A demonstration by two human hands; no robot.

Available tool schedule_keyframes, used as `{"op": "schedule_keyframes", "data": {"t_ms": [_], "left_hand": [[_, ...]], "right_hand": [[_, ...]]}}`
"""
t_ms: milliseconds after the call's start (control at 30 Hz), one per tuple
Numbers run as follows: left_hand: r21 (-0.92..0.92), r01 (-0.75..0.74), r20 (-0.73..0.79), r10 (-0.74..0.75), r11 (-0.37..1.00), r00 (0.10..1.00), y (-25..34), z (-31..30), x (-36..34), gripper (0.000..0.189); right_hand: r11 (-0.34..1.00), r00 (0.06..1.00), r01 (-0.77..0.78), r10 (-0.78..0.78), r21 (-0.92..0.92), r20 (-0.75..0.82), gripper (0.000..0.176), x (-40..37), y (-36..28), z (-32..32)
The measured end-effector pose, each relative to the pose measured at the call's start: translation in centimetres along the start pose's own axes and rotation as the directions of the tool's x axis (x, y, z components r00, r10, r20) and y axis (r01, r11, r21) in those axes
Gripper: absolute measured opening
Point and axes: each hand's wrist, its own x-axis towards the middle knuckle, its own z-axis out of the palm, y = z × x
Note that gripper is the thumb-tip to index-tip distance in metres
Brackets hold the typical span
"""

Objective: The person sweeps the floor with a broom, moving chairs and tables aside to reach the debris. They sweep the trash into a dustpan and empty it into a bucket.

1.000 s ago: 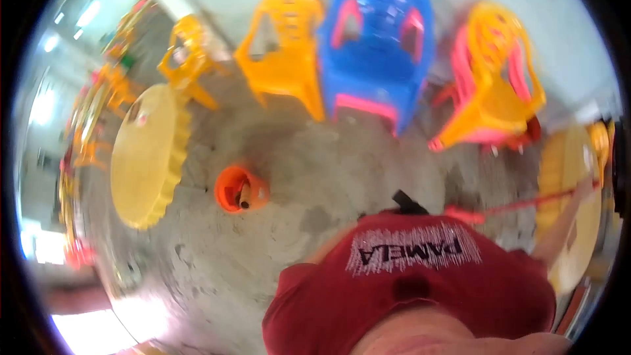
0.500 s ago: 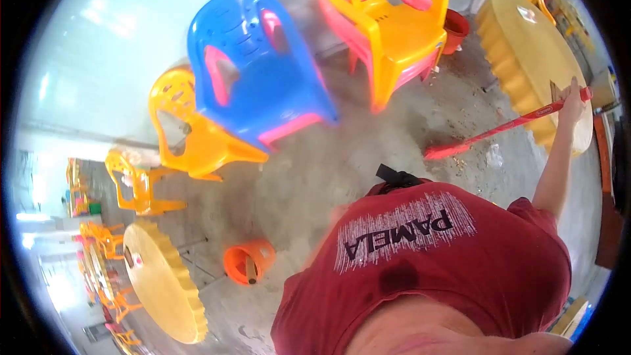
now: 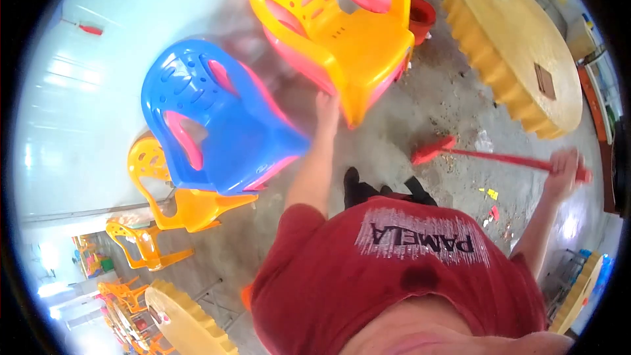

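Note:
My right hand [image 3: 562, 174] is wrapped round the red handle of a long broom [image 3: 499, 158] near its end. The broom's red bristle head [image 3: 434, 149] rests on the floor among scattered crumbs. My left arm reaches forward, and my left hand [image 3: 327, 105] grips the near side edge of a stack made of a yellow plastic armchair [image 3: 368, 36] over a pink chair [image 3: 305, 62]. Its fingertips are partly hidden by the stack. Just left of that arm stands a blue armchair [image 3: 230, 141] stacked on a pink one.
A round table with a ruffled yellow cloth [image 3: 526, 46] stands at the right. Behind the yellow chair is a red bucket [image 3: 422, 18]. More yellow chairs [image 3: 190, 210] line the wall at left. Bits of litter [image 3: 491, 193] lie on the grey floor.
My left hand has come into view and reached the yellow and pink chair stack. My right hand and the broom handle have come lower. The view has shifted to the right.

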Motion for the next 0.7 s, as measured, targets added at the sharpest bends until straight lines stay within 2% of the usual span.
{"op": "schedule_keyframes", "data": {"t_ms": [33,67,100,133,167,200,233,267,300,333,367,400,433,467,500,533,633,700], "left_hand": [[-0.065,-0.019,0.049,0.023,0.998,0.999,0.3,0.3,2.5,0.046],[-0.135,-0.093,0.070,0.103,0.987,0.992,-2.8,0.1,6.0,0.033],[0.016,-0.103,0.072,0.101,0.995,0.992,-6.0,-0.3,8.6,0.035],[0.169,-0.090,0.058,0.081,0.981,0.995,-8.9,-0.6,10.4,0.036],[0.141,0.025,0.064,-0.034,0.990,0.997,-10.7,-0.3,10.4,0.040],[0.178,-0.029,0.041,0.022,0.984,0.999,-9.3,0.4,8.6,0.044],[0.346,0.025,-0.020,-0.019,0.938,1.000,-11.1,0.5,7.7,0.036],[0.523,0.057,0.235,-0.208,0.851,0.949,-12.0,-0.8,7.5,0.033],[0.640,-0.012,0.323,-0.255,0.768,0.912,-12.1,-1.6,6.0,0.033],[0.656,-0.059,0.382,-0.263,0.752,0.886,-14.3,-3.0,4.5,0.023],[0.623,-0.212,0.455,-0.127,0.753,0.881,-17.4,-4.8,2.6,0.025],[0.738,-0.230,0.539,-0.349,0.634,0.766,-16.3,-6.8,0.7,0.027],[0.728,-0.253,0.527,-0.284,0.638,0.801,-18.7,-9.5,-1.6,0.030],[0.862,-0.274,0.472,-0.480,0.426,0.739,-17.6,-11.4,-3.5,0.033],[0.911,-0.205,0.376,-0.520,0.357,0.766,-17.3,-14.1,-6.0,0.034],[0.942,-0.095,0.265,-0.537,0.323,0.801,-16.9,-16.9,-8.1,0.034],[0.890,0.305,-0.114,-0.485,0.338,0.867,-15.2,-23.1,-13.8,0.036],[0.721,0.540,-0.383,-0.400,0.434,0.833,-13.8,-26.3,-17.0,0.037]], "right_hand": [[1.000,0.998,0.016,-0.016,-0.006,0.058,0.040,-0.7,0.4,-1.6],[0.995,0.996,0.082,-0.085,-0.060,-0.040,0.041,-1.6,0.3,-1.3],[0.987,0.990,0.134,-0.137,-0.093,-0.028,0.041,-1.9,0.6,-1.9],[0.998,0.993,0.043,-0.047,-0.040,-0.109,0.038,-1.9,0.4,-2.2],[0.988,0.979,0.122,-0.136,-0.098,-0.148,0.037,-1.7,0.8,-1.9],[0.982,0.984,0.132,-0.147,-0.136,-0.099,0.032,-1.6,0.5,-1.0],[0.963,0.964,0.203,-0.228,-0.175,-0.137,0.031,-1.3,0.5,1.0],[0.941,0.938,0.261,-0.300,-0.216,-0.175,0.029,-0.8,0.9,2.3],[0.949,0.960,0.223,-0.253,-0.222,-0.121,0.024,0.6,1.9,1.5],[0.975,0.986,0.154,-0.163,-0.158,-0.045,0.020,2.7,3.2,0.4],[0.992,0.997,0.073,-0.070,-0.106,0.031,0.018,4.8,4.5,-0.8],[0.999,0.988,-0.054,0.052,0.007,0.146,0.020,7.7,5.9,-1.7],[0.977,0.950,-0.188,0.156,0.099,0.272,0.025,10.5,7.3,-1.9],[0.931,0.884,-0.325,0.238,0.164,0.403,0.030,12.6,8.7,-0.4],[0.980,0.983,0.035,0.001,-0.197,0.183,0.031,10.6,7.4,4.8],[0.764,0.943,0.299,-0.328,-0.572,0.055,0.032,8.0,5.8,9.6],[0.728,0.969,0.040,-0.196,-0.684,-0.153,0.030,6.1,4.3,16.8],[0.745,0.989,0.019,-0.111,-0.667,-0.095,0.029,8.1,7.0,16.7]]}}
